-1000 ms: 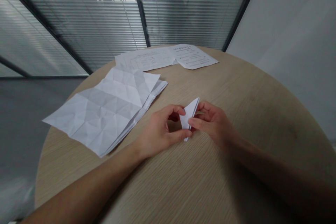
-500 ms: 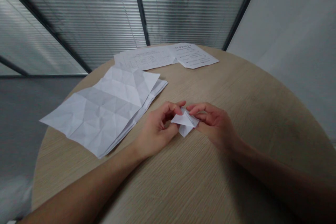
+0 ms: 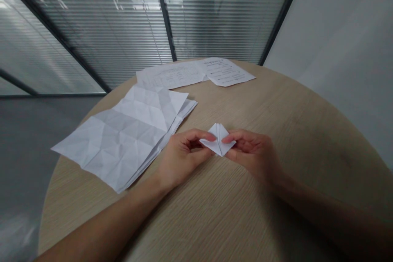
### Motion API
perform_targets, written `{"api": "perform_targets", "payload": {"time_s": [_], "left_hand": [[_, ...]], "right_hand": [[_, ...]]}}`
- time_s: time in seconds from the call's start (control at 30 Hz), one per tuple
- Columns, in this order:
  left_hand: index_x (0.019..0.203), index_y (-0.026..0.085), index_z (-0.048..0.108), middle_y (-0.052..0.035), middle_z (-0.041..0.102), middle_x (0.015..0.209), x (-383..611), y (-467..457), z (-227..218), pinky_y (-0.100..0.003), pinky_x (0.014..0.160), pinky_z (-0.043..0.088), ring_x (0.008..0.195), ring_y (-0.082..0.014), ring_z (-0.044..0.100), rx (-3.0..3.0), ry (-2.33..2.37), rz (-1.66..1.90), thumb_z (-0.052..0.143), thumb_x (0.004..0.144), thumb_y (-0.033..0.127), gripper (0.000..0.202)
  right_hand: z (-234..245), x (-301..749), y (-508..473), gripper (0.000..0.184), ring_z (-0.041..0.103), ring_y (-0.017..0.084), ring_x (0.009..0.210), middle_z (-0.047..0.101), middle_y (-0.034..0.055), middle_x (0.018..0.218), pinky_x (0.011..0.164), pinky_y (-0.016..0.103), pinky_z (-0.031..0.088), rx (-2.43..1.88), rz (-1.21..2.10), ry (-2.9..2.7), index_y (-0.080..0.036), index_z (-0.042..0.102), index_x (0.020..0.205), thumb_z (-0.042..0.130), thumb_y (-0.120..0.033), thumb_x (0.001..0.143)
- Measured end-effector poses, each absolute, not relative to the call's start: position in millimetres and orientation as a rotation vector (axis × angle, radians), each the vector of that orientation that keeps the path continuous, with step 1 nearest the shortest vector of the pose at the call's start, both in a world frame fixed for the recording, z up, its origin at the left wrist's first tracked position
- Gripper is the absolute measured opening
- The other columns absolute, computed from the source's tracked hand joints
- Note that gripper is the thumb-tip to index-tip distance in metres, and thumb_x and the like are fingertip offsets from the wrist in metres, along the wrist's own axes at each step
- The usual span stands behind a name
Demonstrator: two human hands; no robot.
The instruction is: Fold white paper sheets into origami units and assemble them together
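Between my two hands is a small piece of folded white paper [image 3: 218, 140], diamond-like in outline with a line running down its middle. My left hand [image 3: 186, 151] pinches its left corner, forefinger on top and thumb near the lower edge. On the opposite corner my right hand [image 3: 250, 149] has a similar pinch. Both hands are closed on the paper, just above the table top. The fingers under the paper are hidden.
A stack of white sheets [image 3: 129, 131], the top one heavily creased, lies on the round wooden table [image 3: 196, 221] to my left. Printed pages [image 3: 227, 73] rest at the far edge. Behind them stands a glass partition with blinds [image 3: 129, 28].
The folded paper has turned and flattened into a more even diamond facing me. My fingers have shifted to grip its left and right corners. The view has tilted slightly.
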State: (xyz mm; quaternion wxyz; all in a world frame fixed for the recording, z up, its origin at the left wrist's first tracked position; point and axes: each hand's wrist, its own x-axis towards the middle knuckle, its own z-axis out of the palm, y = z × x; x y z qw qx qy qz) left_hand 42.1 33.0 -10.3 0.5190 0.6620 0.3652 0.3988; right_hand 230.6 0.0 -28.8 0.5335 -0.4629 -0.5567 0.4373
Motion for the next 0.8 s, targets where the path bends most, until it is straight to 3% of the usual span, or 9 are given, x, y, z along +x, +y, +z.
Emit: {"api": "perform_targets", "payload": {"time_s": [0.17,0.37,0.5,0.57,0.7,0.8], "left_hand": [[0.078,0.018,0.074,-0.0023,0.076,0.076,39,30,-7,-0.026,0.067,0.052,0.070,-0.0148,0.067,1.789,0.941,0.957,0.076,0.078,0.030,0.012],[0.075,0.017,0.062,-0.0002,0.068,0.067,44,24,-3,-0.023,0.054,0.042,0.059,-0.0111,0.058,1.862,0.974,0.980,0.068,0.084,0.030,0.017],[0.099,0.019,0.055,-0.0003,0.071,0.074,47,21,-4,-0.021,0.050,0.039,0.062,-0.0123,0.061,1.750,0.921,0.968,0.064,0.087,0.028,0.017],[0.108,0.019,0.057,-0.0020,0.075,0.082,46,21,-3,-0.022,0.053,0.043,0.069,-0.0143,0.067,1.781,0.888,0.924,0.061,0.090,0.027,0.020],[0.095,0.020,0.070,-0.0027,0.076,0.089,42,23,-1,-0.027,0.068,0.052,0.080,-0.0163,0.070,2.029,0.883,1.001,0.063,0.092,0.025,0.010],[0.094,0.023,0.075,-0.0037,0.073,0.095,40,24,-2,-0.031,0.082,0.053,0.087,-0.0163,0.067,2.110,0.844,1.235,0.067,0.091,0.021,0.008]], "right_hand": [[-19,230,-4,0.002,0.070,0.015,0.070,0.076,0.0011,0.078,0.064,0.027,0.055,-1.067,0.849,-1.463,-0.024,0.073,0.072,0.075,-0.023,0.074],[-17,223,-9,0.007,0.067,0.015,0.061,0.073,0.0002,0.068,0.058,0.027,0.052,-1.223,0.749,-1.398,-0.023,0.068,0.076,0.073,-0.026,0.077],[-19,223,-9,0.023,0.069,0.017,0.063,0.074,-0.0003,0.071,0.060,0.029,0.055,-1.216,0.795,-1.323,-0.023,0.066,0.096,0.074,-0.028,0.076],[-19,225,-9,0.022,0.069,0.017,0.064,0.074,0.0005,0.072,0.062,0.030,0.056,-1.226,0.804,-1.335,-0.023,0.067,0.096,0.074,-0.029,0.076],[-19,230,-7,0.008,0.064,0.015,0.066,0.069,0.0012,0.073,0.061,0.028,0.053,-1.225,0.752,-1.371,-0.023,0.071,0.075,0.076,-0.028,0.072],[-21,231,-5,0.015,0.058,0.013,0.061,0.064,-0.0009,0.071,0.056,0.026,0.050,-1.224,0.805,-1.321,-0.024,0.075,0.081,0.078,-0.028,0.067]]}}
